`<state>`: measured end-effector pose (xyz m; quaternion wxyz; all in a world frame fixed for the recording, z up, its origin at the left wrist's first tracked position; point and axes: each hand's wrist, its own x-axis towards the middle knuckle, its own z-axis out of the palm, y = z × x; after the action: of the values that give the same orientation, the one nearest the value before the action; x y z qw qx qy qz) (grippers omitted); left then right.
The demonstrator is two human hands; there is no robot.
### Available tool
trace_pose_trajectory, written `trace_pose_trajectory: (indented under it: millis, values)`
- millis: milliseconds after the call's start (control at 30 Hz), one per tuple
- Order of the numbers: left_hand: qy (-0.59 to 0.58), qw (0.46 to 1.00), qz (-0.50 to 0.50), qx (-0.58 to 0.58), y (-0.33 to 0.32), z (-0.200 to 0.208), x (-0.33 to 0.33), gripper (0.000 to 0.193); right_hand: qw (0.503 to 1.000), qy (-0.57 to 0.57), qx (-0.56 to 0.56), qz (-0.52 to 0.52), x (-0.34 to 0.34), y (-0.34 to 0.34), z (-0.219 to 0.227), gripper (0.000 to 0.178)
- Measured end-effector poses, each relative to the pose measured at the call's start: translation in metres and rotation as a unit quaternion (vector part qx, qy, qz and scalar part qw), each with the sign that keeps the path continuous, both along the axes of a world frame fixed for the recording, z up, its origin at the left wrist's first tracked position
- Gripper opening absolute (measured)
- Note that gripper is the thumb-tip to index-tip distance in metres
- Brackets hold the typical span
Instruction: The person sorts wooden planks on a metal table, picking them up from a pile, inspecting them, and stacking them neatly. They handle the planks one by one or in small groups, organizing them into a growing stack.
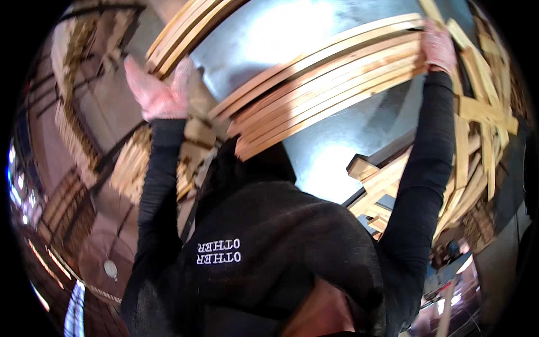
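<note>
My left hand point(160, 90), in a pale pinkish glove, is open with thumb and fingers spread. It is just below the end of a bundle of long wooden boards point(188, 39), and I cannot tell whether it touches them. A second group of pale boards point(331, 78) lies side by side across a shiny grey metal surface point(252, 33), their left ends uneven. At the right ends of this group, my gloved right hand point(438, 48) is closed against the wood, its fingers partly hidden.
Loose wooden strips point(485, 112) lie crisscrossed in a heap on the right. Short wood pieces point(382, 180) are beside my right forearm. Stacked wood point(135, 163) stands left of the metal surface, near my left forearm. More stacks point(73, 135) line the floor at far left.
</note>
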<state>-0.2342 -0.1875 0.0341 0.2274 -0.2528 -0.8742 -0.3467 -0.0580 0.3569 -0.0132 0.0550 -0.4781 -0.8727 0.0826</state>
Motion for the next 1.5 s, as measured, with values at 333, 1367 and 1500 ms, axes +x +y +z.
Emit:
trace_pose_trajectory:
  millis: [333, 1367, 1500]
  values:
    - [-0.727, 0.532, 0.256, 0.351, -0.028, -0.011, 0.138, 0.063, 0.991, 0.105, -0.065, 0.052, -0.007, -0.068, 0.067, 0.064]
    - [-0.23, 0.891, -0.191, -0.342, 0.121, -0.016, 0.044, 0.082, 0.234, 0.814, -0.523, -0.096, 0.23, -0.209, 0.071, 0.032]
    - [-0.29, 0.855, -0.154, -0.402, 0.131, 0.001, 0.059, 0.091, 0.366, 0.832, -0.414, -0.053, 0.104, -0.093, 0.147, 0.033]
